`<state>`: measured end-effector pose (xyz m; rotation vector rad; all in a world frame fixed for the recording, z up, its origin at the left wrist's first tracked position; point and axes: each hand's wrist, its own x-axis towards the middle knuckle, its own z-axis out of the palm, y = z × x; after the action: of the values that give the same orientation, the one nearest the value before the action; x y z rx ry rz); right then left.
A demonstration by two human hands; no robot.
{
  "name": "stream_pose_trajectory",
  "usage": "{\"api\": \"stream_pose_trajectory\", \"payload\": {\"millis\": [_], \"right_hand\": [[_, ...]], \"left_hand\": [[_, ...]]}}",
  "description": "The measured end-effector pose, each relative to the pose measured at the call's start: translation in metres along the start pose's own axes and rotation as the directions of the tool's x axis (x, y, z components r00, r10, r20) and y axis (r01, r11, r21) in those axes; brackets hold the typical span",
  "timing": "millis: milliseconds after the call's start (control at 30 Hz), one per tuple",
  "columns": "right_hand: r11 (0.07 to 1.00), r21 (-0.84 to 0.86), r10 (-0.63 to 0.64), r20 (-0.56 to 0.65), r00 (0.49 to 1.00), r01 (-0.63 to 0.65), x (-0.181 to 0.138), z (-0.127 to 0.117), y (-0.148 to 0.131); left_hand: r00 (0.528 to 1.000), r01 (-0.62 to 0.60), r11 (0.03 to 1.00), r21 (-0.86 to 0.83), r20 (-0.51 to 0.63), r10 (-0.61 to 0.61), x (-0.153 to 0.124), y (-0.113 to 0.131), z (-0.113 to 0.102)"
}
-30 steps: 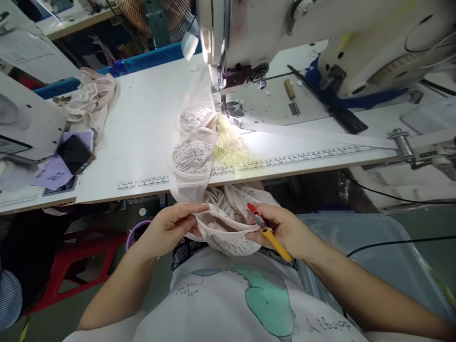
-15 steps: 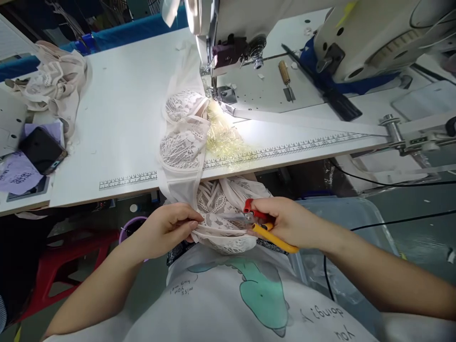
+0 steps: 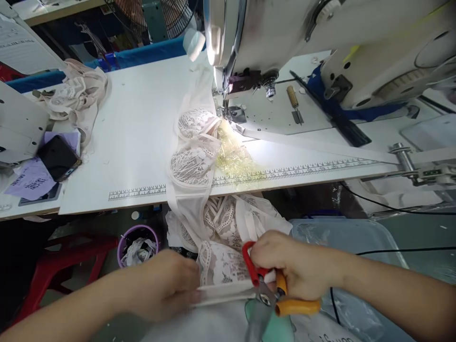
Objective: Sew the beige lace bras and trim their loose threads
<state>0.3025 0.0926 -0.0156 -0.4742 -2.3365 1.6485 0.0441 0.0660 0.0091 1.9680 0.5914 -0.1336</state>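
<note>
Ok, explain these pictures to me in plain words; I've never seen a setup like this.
There is no robot here, just a person's bare left hand and right hand. Every picture comes from one camera worn on the head, looking forward and down. Ahead is a sewing machine on a white table, with a ruler scale along the front edge. A pale lace bra lies by the machine and hangs over that edge, with shiny yellowish strands beside it. A wooden-handled tool rests further right; a dark phone lies at the left. Nearest you, the left hand, slightly blurred, grips a pale fabric strip. The right hand holds scissors with red and orange handles, blades pointing down the picture.
</note>
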Motion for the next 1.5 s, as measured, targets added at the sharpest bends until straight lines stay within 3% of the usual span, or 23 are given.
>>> {"api": "stream_pose_trajectory", "payload": {"millis": [200,400,633,767,933,1100,1367,1433,1500], "right_hand": [[0.956,0.294,0.000,0.025,1.000,-0.007,-0.016,0.029,0.017],[0.923,0.379,0.109,-0.082,0.991,-0.070,-0.022,0.042,0.020],[0.916,0.394,0.118,-0.086,0.989,-0.075,-0.023,0.046,0.025],[0.935,0.339,0.147,-0.095,0.985,-0.107,-0.020,0.044,0.032],[0.983,0.183,0.039,-0.106,0.994,-0.019,-0.008,0.033,0.030],[0.963,0.265,0.093,-0.178,0.980,-0.044,-0.012,0.037,0.024],[0.927,0.362,0.187,-0.227,0.956,-0.096,-0.030,0.057,0.037],[0.929,0.353,0.201,-0.226,0.953,-0.112,-0.027,0.056,0.036],[0.944,0.307,0.196,-0.222,0.955,-0.122,-0.023,0.052,0.033]], "left_hand": [[0.982,-0.179,0.883,-0.434,-0.130,0.136,-0.004,-0.008,0.040],[0.964,-0.246,0.750,-0.613,-0.235,0.125,-0.005,-0.022,0.066],[0.957,-0.238,0.707,-0.665,-0.283,0.055,-0.007,-0.021,0.068],[0.945,-0.234,0.772,-0.591,-0.324,0.038,-0.003,-0.021,0.064],[0.959,-0.159,0.835,-0.527,-0.283,0.004,0.004,-0.028,0.057],[0.947,-0.215,0.725,-0.654,-0.322,-0.009,0.004,-0.031,0.064],[0.875,-0.352,0.565,-0.746,-0.476,-0.085,0.004,-0.031,0.088],[0.872,-0.340,0.590,-0.733,-0.480,-0.094,0.004,-0.027,0.086],[0.869,-0.276,0.703,-0.656,-0.482,-0.108,0.004,-0.020,0.077]]}}
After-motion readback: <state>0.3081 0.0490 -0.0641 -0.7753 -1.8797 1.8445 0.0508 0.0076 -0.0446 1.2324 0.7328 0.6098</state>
